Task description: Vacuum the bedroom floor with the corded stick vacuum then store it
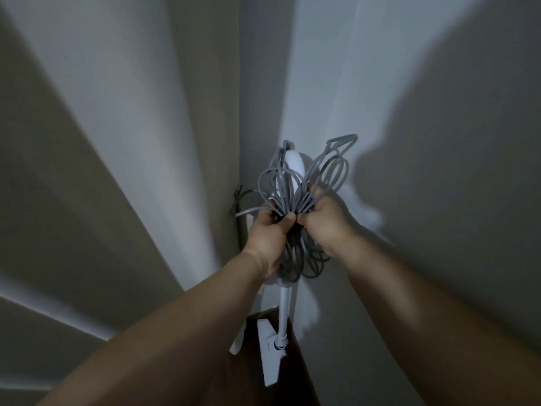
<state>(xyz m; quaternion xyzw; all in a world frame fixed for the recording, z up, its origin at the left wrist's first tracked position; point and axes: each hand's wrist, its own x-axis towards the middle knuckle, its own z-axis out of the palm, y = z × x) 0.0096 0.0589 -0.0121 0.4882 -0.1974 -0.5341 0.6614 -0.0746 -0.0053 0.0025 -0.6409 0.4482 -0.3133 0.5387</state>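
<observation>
The white corded stick vacuum (284, 306) is standing tight in a wall corner (little side room); left hand (268, 232) and right hand (326, 222) are both clenching its bunched grey rubber cord (295, 194).

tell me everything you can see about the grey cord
The grey cord is a thin, round, rubbery-looking cable gathered into many loose loops. The loops fan upward and hang below the pinch point. The left hand and right hand squeeze the bundle at its middle, in front of the white stick vacuum, which stands in a wall corner. Its plug isn't discernible.
</observation>
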